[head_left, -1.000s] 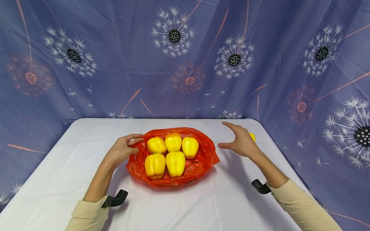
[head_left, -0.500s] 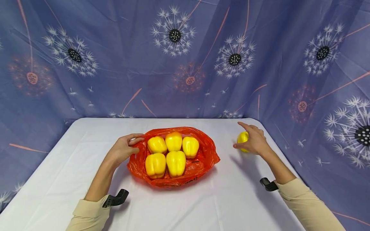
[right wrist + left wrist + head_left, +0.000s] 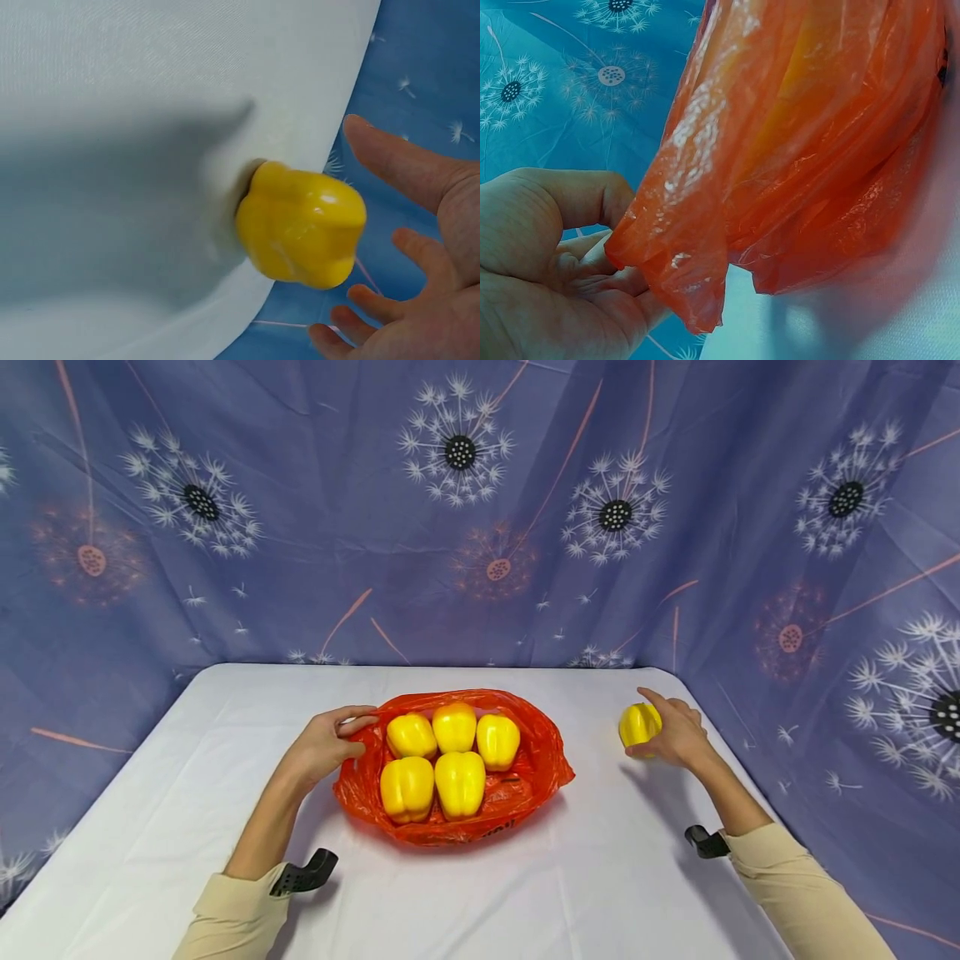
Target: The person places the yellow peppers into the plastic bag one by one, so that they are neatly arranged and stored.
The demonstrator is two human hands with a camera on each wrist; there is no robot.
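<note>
At the left rim of a red plastic bag (image 3: 532, 760), my left hand (image 3: 321, 750) grips the plastic with bent thumb and fingers. The left wrist view shows a fold of the bag (image 3: 682, 247) at the fingers of that hand (image 3: 562, 255), partly hiding the fingertips. Several yellow bell peppers (image 3: 460, 785) sit inside the wide-mouthed bag. One more yellow bell pepper (image 3: 637, 731) is on the table's right side. Beside it is my right hand (image 3: 678, 737), thumb and fingers spread. In the right wrist view a gap separates this hand (image 3: 427, 300) from the pepper (image 3: 307, 225).
A white cloth covers the table (image 3: 480, 902). Its right edge runs close to the lone pepper and my right hand. A blue curtain (image 3: 337, 527) with dandelion prints hangs behind and along the sides.
My right hand has moved right, away from the bag's side to the lone pepper, which was mostly hidden behind it before. My left hand has stayed at the bag's rim.
</note>
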